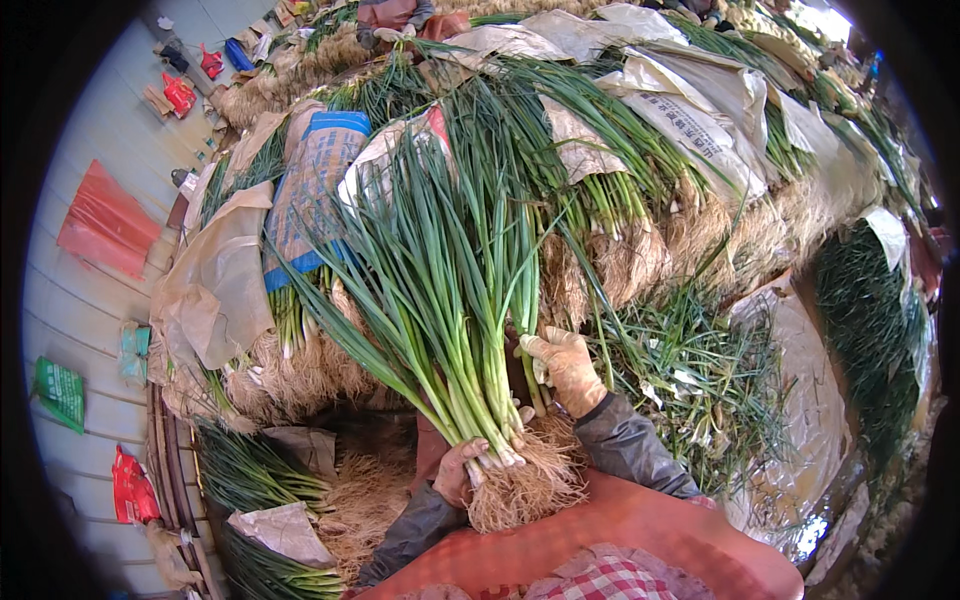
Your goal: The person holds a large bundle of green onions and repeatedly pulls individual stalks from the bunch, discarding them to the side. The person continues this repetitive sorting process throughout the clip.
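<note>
A large bunch of green onions leans up and away from the lap, its long green leaves fanned out and its pale roots hanging over the red apron. Around the lower white stalks closes my left hand, at the left of the bunch. My right hand, in a soiled pale glove, grips a few thinner green onion stalks beside the bunch, thumb and fingers pinched on them. Part of those stalks is hidden behind the fingers and the bunch.
Rows of bundled green onions lie ahead, partly covered by woven sacks and a blue-edged sack. Loose trimmed leaves are heaped at the right beside plastic sheeting. More bundles lie lower left. Another person is at the top.
</note>
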The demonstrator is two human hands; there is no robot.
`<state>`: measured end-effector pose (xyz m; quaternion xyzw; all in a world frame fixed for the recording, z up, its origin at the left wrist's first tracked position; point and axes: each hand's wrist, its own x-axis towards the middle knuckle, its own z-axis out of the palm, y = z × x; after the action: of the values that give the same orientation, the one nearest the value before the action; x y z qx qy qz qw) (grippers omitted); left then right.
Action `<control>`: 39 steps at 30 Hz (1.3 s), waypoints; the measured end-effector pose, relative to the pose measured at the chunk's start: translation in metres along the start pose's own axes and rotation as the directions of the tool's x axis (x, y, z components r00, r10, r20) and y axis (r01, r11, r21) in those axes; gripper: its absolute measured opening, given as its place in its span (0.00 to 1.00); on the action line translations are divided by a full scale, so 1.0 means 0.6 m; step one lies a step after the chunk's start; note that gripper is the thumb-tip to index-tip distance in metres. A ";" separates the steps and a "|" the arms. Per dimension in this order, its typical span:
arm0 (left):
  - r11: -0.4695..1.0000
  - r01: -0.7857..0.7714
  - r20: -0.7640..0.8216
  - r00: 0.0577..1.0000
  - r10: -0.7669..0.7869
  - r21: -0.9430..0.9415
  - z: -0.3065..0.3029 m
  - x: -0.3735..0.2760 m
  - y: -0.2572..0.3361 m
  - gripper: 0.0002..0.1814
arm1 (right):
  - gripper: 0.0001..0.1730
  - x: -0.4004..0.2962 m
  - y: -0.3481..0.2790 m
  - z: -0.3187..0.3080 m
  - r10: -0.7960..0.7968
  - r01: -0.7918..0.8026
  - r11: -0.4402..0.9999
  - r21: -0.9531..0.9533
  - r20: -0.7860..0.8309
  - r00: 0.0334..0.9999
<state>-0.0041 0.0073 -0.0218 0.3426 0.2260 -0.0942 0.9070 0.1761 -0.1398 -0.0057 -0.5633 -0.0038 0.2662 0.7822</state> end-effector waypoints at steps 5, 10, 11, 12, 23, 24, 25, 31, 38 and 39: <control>0.984 0.090 -0.108 0.991 -0.074 0.156 -0.002 0.013 -0.027 0.16 | 0.07 -0.043 -0.008 0.039 -0.258 0.201 0.939 -0.278 -0.188 0.948; 0.961 0.099 -0.081 0.993 -0.081 0.259 -0.031 0.011 -0.021 0.16 | 0.02 -0.091 0.008 -0.008 -0.511 0.405 0.726 -0.556 -0.041 0.859; 0.978 0.075 -0.048 0.997 -0.067 0.197 -0.008 0.010 -0.013 0.16 | 0.05 -0.100 0.002 -0.016 -0.439 0.364 0.794 -0.486 -0.045 0.897; 0.990 0.050 -0.018 0.999 -0.048 0.135 0.016 0.009 -0.009 0.17 | 0.12 -0.110 -0.010 -0.021 -0.276 0.218 0.903 -0.371 -0.111 0.955; 0.989 0.099 0.087 0.990 -0.109 0.107 0.022 0.000 -0.001 0.30 | 0.08 -0.010 0.020 0.046 -0.657 0.427 0.645 -0.634 -0.174 0.734; 0.983 0.039 0.083 0.995 -0.055 0.181 0.009 0.009 -0.010 0.29 | 0.08 -0.009 0.022 0.037 -0.573 0.318 0.612 -0.724 -0.129 0.809; 0.996 -0.012 0.126 0.992 0.001 0.083 0.028 0.009 -0.011 0.29 | 0.09 -0.004 0.022 0.030 -0.572 0.370 0.596 -0.713 -0.053 0.818; 0.997 -0.067 0.179 0.982 0.059 0.042 -0.002 0.013 -0.021 0.31 | 0.07 -0.100 -0.046 -0.033 -0.177 0.358 0.836 -0.416 0.412 0.894; 0.985 -0.135 0.002 0.991 0.136 -0.109 0.013 0.000 -0.006 0.32 | 0.19 -0.197 -0.049 -0.216 -0.351 0.241 0.831 0.502 0.136 0.926; 0.974 -0.173 0.078 0.980 0.185 -0.144 -0.005 0.004 -0.008 0.31 | 0.19 -0.198 -0.071 -0.230 -0.384 0.351 0.836 0.423 -0.007 0.923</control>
<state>-0.0050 0.0056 -0.0279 0.2941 0.1587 -0.0118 0.9424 0.1339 -0.3205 0.0162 -0.3615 -0.0855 0.1274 0.9197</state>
